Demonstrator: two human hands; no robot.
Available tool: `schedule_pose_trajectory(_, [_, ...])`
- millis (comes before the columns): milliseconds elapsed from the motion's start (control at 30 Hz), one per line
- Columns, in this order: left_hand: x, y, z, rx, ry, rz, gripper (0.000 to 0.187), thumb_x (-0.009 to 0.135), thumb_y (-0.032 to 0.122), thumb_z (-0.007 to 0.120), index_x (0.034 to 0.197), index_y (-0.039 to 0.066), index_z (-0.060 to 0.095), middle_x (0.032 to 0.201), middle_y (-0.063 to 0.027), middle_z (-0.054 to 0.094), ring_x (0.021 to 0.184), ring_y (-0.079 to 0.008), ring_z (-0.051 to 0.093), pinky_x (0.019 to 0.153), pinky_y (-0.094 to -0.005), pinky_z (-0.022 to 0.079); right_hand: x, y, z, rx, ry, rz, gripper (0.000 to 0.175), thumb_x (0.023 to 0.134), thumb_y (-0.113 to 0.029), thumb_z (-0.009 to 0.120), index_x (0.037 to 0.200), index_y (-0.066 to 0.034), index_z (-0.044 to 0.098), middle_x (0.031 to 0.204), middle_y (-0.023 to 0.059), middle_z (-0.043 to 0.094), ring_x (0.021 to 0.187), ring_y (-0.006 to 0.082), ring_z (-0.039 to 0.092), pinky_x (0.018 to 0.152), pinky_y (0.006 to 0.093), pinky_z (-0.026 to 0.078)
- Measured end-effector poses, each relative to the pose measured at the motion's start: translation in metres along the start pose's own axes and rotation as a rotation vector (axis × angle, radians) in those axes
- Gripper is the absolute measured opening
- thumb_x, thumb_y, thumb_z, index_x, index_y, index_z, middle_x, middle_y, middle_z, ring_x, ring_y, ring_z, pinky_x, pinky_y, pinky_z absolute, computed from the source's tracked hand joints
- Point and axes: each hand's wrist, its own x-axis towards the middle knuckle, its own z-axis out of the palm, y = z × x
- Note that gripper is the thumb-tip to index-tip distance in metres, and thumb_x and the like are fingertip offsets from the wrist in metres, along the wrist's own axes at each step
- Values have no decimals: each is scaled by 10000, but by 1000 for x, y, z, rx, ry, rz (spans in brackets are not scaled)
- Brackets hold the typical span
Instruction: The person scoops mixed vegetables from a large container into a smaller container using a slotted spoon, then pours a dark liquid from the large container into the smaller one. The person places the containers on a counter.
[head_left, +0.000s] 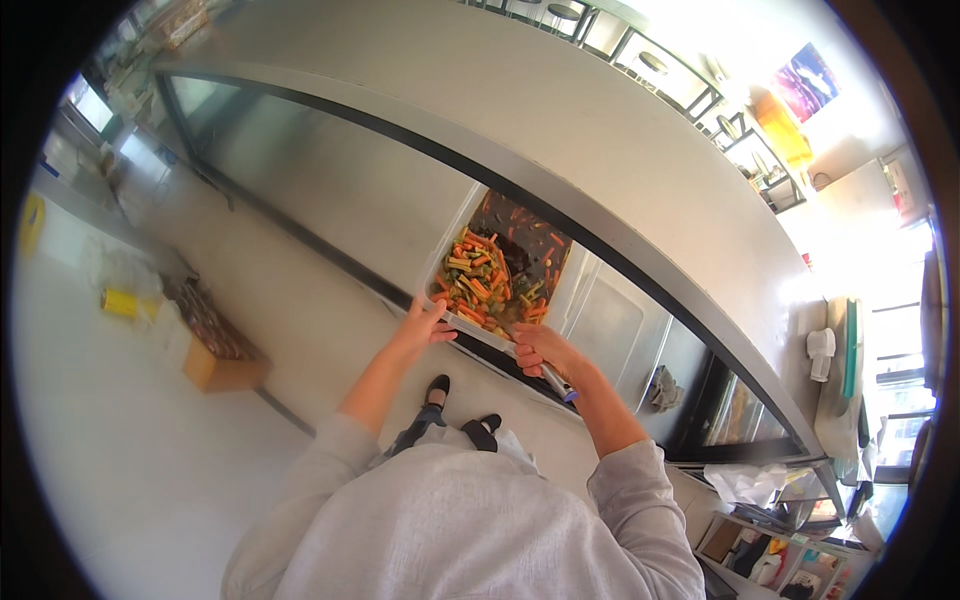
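Observation:
A rectangular clear plastic tub (452, 225) stands on the metal surface before me. Orange and green vegetable sticks (476, 277) are heaped in its left and near part, with dark liquid (517, 225) behind and to the right. My left hand (422, 328) holds the tub's near left corner, thumb over the rim. My right hand (550, 352) is closed around a utensil's metal handle (556, 382) with a purple end, above the near right corner. The utensil's working end is hidden by the hand and vegetables.
A translucent lid (607, 307) lies right of the tub, with a grey cloth (664, 388) farther right. A wide counter ledge (525, 127) runs along the far side. At left are an open cardboard box (225, 366) and a yellow roll (120, 302).

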Motion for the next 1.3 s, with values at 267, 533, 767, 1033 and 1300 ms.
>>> schedule_pose_trajectory(267, [1,4,6,-41,56,-23,629,968,203,578,1470,97,214,1304,-196,487,947,-326,651,781,-427,610,-37,-5,-3,37,92,-101,323,1001,-93,467,1317,-64,409,641,-52,345,455,47,343,367,241,305])
schedule_pose_trajectory(533, [9,1,26,-6,196,-13,478,933,124,489,1370,90,298,1004,-122,567,750,-262,707,497,-305,551,-71,4,-4,94,154,-165,35,1002,-92,465,1032,-85,481,651,-54,352,456,37,339,362,221,310])
schedule_pose_trajectory(767, [8,-1,20,16,150,-18,350,955,157,477,1287,118,371,952,-64,578,736,-213,714,443,-254,498,-94,7,1,102,179,-184,121,1010,-108,466,1112,-52,499,657,-57,351,455,31,335,362,218,307])
schedule_pose_trajectory(1033, [9,0,17,100,88,5,282,973,198,460,1239,123,408,943,-49,586,738,-188,708,445,-255,478,-107,10,1,105,175,-188,178,1018,-114,460,1177,-49,504,660,-61,352,459,26,339,369,215,304])
schedule_pose_trajectory(1300, [10,-2,21,91,107,5,325,975,206,477,1276,131,378,947,-51,583,747,-196,708,478,-262,508,-132,15,1,150,184,-201,290,1027,-128,472,1302,-37,478,669,-62,344,472,27,335,381,212,297])
